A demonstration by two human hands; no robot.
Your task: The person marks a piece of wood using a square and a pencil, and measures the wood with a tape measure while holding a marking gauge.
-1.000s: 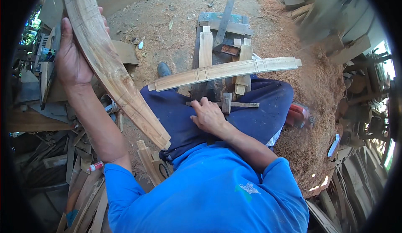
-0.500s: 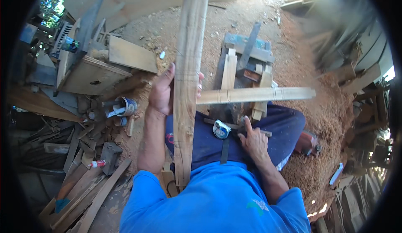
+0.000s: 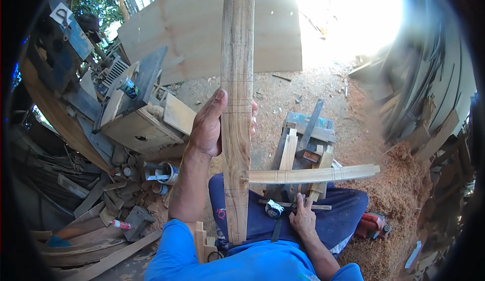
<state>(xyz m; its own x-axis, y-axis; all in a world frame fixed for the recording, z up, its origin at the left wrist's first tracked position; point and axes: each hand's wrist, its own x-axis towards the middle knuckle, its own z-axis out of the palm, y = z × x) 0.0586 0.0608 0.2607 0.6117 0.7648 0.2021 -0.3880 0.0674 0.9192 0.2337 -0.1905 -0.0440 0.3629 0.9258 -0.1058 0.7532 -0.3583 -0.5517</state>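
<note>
My left hand [image 3: 208, 124] grips a long wooden board [image 3: 236, 144] from its left edge, thumb in front and fingertips showing past the right edge. Pencil lines cross the board, and its narrowed top end points away from me; the near end comes down to my waist. Behind it runs a slightly curved wooden piece [image 3: 313, 174] with marked lines, its left end hidden by the board. My right hand [image 3: 304, 218] is over my lap with fingers stretched out, beside a thin wooden strip [image 3: 321, 207]. A round white-and-dark object [image 3: 274, 209], perhaps a tape measure, lies on my lap.
Beyond my lap stands a low work bench [image 3: 308, 124] with wood pieces on it. A red power tool [image 3: 373, 225] lies in sawdust by my right knee. To the left are a wooden cabinet [image 3: 144, 129], a bucket [image 3: 172, 175] and scrap wood [image 3: 91, 250]. A large plywood sheet [image 3: 278, 38] leans behind.
The view has tilted up, so the surroundings sit lower in the picture. Relative to the curved piece, my left hand and the board have risen. My right hand stays by the strip.
</note>
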